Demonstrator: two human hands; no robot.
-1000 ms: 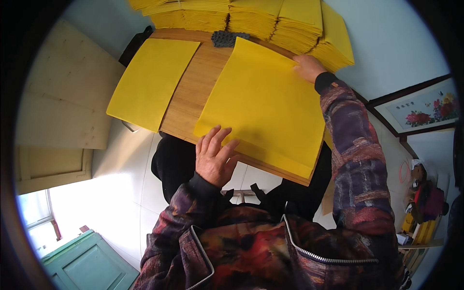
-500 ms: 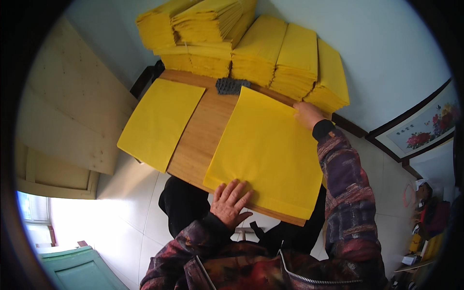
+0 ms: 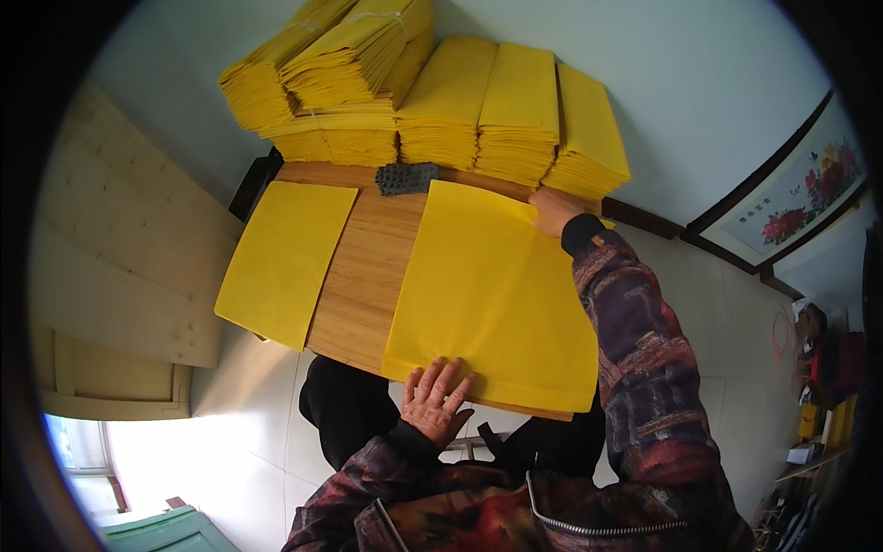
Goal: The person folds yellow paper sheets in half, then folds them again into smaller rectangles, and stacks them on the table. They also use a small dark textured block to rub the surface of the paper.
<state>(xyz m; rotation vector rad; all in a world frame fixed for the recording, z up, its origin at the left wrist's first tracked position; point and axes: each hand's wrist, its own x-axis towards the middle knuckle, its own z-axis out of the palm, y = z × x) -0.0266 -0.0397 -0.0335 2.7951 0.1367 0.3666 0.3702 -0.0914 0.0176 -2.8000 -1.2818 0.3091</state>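
Work seems under way, though I can't tell whether the yellow stacks point(image 3: 443, 87) at twelve o'clock are finished; one big yellow sheet point(image 3: 487, 290) lies at three o'clock on the desk point(image 3: 357, 285). The left hand point(image 3: 432, 403), loosely spread, rests on its seven-o'clock edge; the right hand point(image 3: 556, 213) curls at its one-o'clock edge, grip hidden.

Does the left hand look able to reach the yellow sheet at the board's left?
Probably yes: the left hand touches the larger yellow sheet, and only bare wooden board separates that from the left yellow sheet.
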